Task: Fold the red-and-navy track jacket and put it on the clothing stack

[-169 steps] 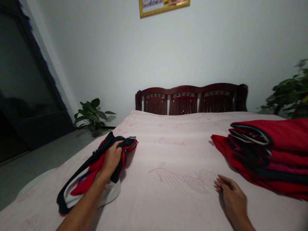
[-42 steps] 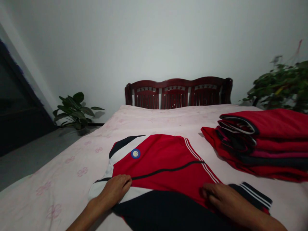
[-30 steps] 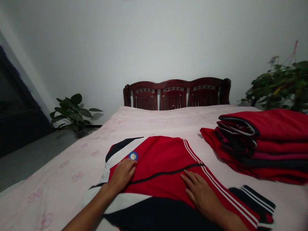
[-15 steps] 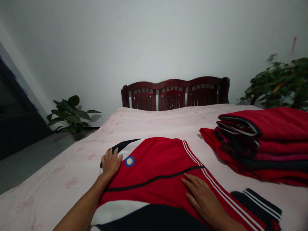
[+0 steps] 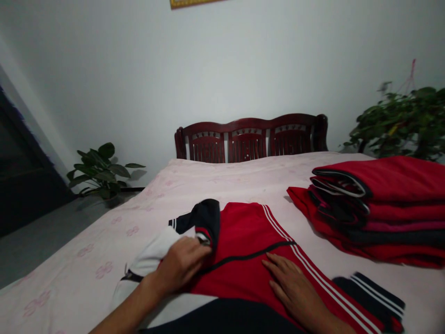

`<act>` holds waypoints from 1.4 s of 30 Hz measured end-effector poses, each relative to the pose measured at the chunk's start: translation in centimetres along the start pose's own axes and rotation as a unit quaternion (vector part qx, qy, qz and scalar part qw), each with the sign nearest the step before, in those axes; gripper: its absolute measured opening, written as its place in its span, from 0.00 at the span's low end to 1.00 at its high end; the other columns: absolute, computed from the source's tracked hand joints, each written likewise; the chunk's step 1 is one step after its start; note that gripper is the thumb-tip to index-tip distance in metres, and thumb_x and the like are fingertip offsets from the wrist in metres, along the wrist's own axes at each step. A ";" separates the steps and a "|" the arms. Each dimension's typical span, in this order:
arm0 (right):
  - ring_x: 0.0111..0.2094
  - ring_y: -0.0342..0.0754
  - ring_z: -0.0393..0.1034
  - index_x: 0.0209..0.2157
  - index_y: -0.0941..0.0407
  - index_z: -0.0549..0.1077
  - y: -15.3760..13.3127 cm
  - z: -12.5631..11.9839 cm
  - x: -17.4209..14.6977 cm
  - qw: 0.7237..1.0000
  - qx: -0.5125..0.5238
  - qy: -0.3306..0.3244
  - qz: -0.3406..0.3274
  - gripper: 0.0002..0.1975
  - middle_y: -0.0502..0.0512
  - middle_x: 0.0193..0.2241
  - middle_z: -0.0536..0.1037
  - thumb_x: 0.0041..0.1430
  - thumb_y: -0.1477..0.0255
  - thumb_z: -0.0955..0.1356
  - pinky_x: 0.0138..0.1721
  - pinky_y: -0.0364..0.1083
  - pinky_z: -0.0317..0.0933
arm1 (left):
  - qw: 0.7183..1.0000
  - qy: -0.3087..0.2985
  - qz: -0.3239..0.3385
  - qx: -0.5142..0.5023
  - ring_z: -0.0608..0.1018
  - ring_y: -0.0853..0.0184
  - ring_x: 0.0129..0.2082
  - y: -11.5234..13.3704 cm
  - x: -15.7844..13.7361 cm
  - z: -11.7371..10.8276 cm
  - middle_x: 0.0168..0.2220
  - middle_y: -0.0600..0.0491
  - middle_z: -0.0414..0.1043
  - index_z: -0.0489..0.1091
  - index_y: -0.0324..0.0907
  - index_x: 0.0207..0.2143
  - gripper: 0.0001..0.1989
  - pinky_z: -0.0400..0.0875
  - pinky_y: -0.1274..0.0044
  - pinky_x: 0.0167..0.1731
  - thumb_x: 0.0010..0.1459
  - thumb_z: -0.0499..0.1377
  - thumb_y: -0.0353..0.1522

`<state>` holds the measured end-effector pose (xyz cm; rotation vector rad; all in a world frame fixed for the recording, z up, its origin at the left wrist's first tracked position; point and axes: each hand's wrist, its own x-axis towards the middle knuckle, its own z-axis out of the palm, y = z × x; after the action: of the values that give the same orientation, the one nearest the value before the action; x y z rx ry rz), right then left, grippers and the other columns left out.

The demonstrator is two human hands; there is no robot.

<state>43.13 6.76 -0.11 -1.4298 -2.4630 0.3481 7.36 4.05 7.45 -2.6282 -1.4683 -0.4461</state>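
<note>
A red, navy and white track jacket (image 5: 243,227) lies on the bed right in front of me. My left hand (image 5: 186,260) is closed on the jacket's left edge, lifting it and folding it over toward the middle. The navy collar part (image 5: 208,215) bends up beside that hand, and the white lining side shows to its left. My right hand (image 5: 290,283) rests flat on the red cloth below the black seam, fingers stretched out. Past it, a navy cuff (image 5: 377,292) with white stripes sticks out at the right.
A stack of folded red and navy clothes (image 5: 392,208) sits on the right of the pink flowered bedsheet (image 5: 222,183). Behind stands a dark wooden headboard (image 5: 250,139). One potted plant (image 5: 102,171) is at the left, another plant (image 5: 403,123) at the right.
My left hand has gone from lying on the jacket's left side to gripping its edge and drawing it rightward, covering the round badge. My right hand stays in place.
</note>
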 end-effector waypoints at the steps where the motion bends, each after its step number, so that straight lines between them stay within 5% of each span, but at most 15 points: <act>1: 0.63 0.57 0.57 0.60 0.52 0.68 -0.1 -0.3 0.1 1.000 0.008 -0.003 0.003 0.25 0.60 0.63 0.65 0.63 0.63 0.61 0.64 0.59 0.50 | 0.995 -0.056 0.083 -0.004 0.74 0.63 0.40 1.7 -0.7 0.0 0.40 0.50 0.74 0.70 0.50 0.48 0.13 0.67 0.71 0.43 0.65 0.49 0.32; 3: 0.60 0.56 0.63 0.55 0.54 0.73 -0.4 -1.3 0.7 0.999 0.042 -0.014 0.005 0.22 0.61 0.59 0.70 0.64 0.64 0.60 0.61 0.57 0.55 | 0.982 -0.120 0.144 -0.021 0.74 0.64 0.39 4.1 -2.0 -0.1 0.42 0.51 0.73 0.68 0.50 0.48 0.12 0.67 0.73 0.41 0.65 0.51 0.30; 7: 0.51 0.52 0.71 0.50 0.56 0.74 -3.0 -4.2 4.3 0.990 0.135 0.045 -0.001 0.21 0.60 0.50 0.77 0.67 0.63 0.56 0.53 0.52 0.62 | 0.985 -0.127 0.103 -0.061 0.72 0.62 0.48 4.8 -3.0 0.1 0.52 0.51 0.70 0.63 0.51 0.54 0.16 0.65 0.71 0.49 0.63 0.55 0.31; 10: 0.54 0.52 0.67 0.51 0.57 0.72 -7.0 -5.2 9.0 0.983 0.145 0.099 -0.057 0.20 0.61 0.52 0.75 0.66 0.64 0.59 0.57 0.51 0.58 | 0.983 -0.134 0.105 -0.065 0.72 0.61 0.48 4.8 -2.7 0.5 0.51 0.52 0.71 0.65 0.52 0.51 0.15 0.64 0.68 0.50 0.63 0.55 0.31; 16: 0.60 0.66 0.59 0.62 0.59 0.61 -14.8 -1.3 16.4 0.995 0.040 0.001 -0.095 0.39 0.71 0.61 0.64 0.49 0.66 0.73 0.58 0.59 0.54 | 0.980 -0.145 0.117 -0.067 0.74 0.62 0.47 5.5 -2.4 1.0 0.47 0.53 0.74 0.64 0.53 0.53 0.17 0.61 0.67 0.55 0.63 0.53 0.30; 19: 0.51 0.63 0.69 0.50 0.62 0.71 -15.5 0.3 17.9 0.997 0.059 -0.011 -0.056 0.22 0.70 0.47 0.76 0.51 0.75 0.70 0.52 0.58 0.58 | 0.986 -0.125 0.089 -0.066 0.73 0.62 0.49 4.3 -2.6 1.1 0.49 0.53 0.73 0.61 0.54 0.57 0.24 0.57 0.66 0.58 0.60 0.53 0.26; 22: 0.45 0.58 0.72 0.41 0.59 0.73 -14.6 -1.1 18.8 0.993 0.111 0.032 -0.013 0.12 0.63 0.39 0.79 0.56 0.77 0.62 0.48 0.55 0.61 | 0.995 -0.096 -0.001 -0.008 0.73 0.58 0.49 1.9 -2.9 1.3 0.48 0.49 0.74 0.62 0.50 0.58 0.26 0.59 0.64 0.55 0.57 0.54 0.25; 28: 0.40 0.48 0.70 0.43 0.57 0.70 -12.2 -7.9 15.1 0.950 0.278 0.141 -0.014 0.18 0.53 0.38 0.76 0.61 0.70 0.54 0.41 0.45 0.64 | 0.962 -0.057 -0.258 0.060 0.75 0.55 0.44 -6.3 -3.6 1.1 0.41 0.45 0.76 0.72 0.45 0.46 0.15 0.62 0.64 0.50 0.58 0.52 0.29; 30: 0.36 0.46 0.70 0.37 0.57 0.73 -11.0 -8.6 12.0 0.905 0.415 0.053 -0.075 0.12 0.50 0.33 0.76 0.55 0.68 0.61 0.39 0.45 0.64 | 0.936 -0.032 -0.350 0.010 0.76 0.55 0.45 -9.4 -3.9 0.8 0.42 0.46 0.76 0.73 0.45 0.44 0.14 0.64 0.64 0.49 0.59 0.52 0.33; 33: 0.32 0.44 0.71 0.33 0.57 0.76 -7.9 -7.8 8.5 0.854 0.455 -0.228 -0.109 0.13 0.49 0.30 0.78 0.42 0.75 0.66 0.37 0.44 0.64 | 0.912 -0.031 -0.405 -0.055 0.78 0.55 0.43 -13.1 -4.1 0.7 0.43 0.46 0.78 0.73 0.43 0.42 0.16 0.68 0.67 0.45 0.60 0.49 0.38; 35: 0.32 0.45 0.72 0.33 0.58 0.77 -5.2 -7.1 8.5 0.850 0.441 -0.278 -0.072 0.15 0.50 0.29 0.79 0.40 0.76 0.66 0.38 0.44 0.65 | 0.908 -0.039 -0.406 -0.093 0.79 0.56 0.44 -14.6 -4.0 0.8 0.43 0.46 0.79 0.74 0.42 0.42 0.19 0.70 0.69 0.44 0.60 0.48 0.41; 39: 0.39 0.48 0.73 0.41 0.57 0.75 0.4 -7.4 13.3 0.957 0.281 0.007 0.074 0.17 0.57 0.38 0.80 0.51 0.71 0.62 0.43 0.46 0.65 | 0.908 -0.053 -0.365 -0.200 0.78 0.56 0.48 -14.9 -4.0 0.7 0.46 0.48 0.79 0.75 0.40 0.44 0.25 0.70 0.72 0.49 0.58 0.50 0.48; 42: 0.52 0.54 0.68 0.52 0.57 0.71 3.3 -7.7 17.8 0.973 0.112 0.112 0.169 0.22 0.64 0.51 0.75 0.58 0.68 0.61 0.52 0.51 0.60 | 0.886 -0.048 -0.320 -0.331 0.76 0.54 0.52 -14.0 -4.3 0.1 0.49 0.50 0.78 0.73 0.42 0.48 0.27 0.68 0.70 0.53 0.55 0.56 0.50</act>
<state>40.07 24.40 7.99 -1.6827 -1.9350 0.4857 -6.61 7.99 5.24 -2.5185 -2.6125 -1.0464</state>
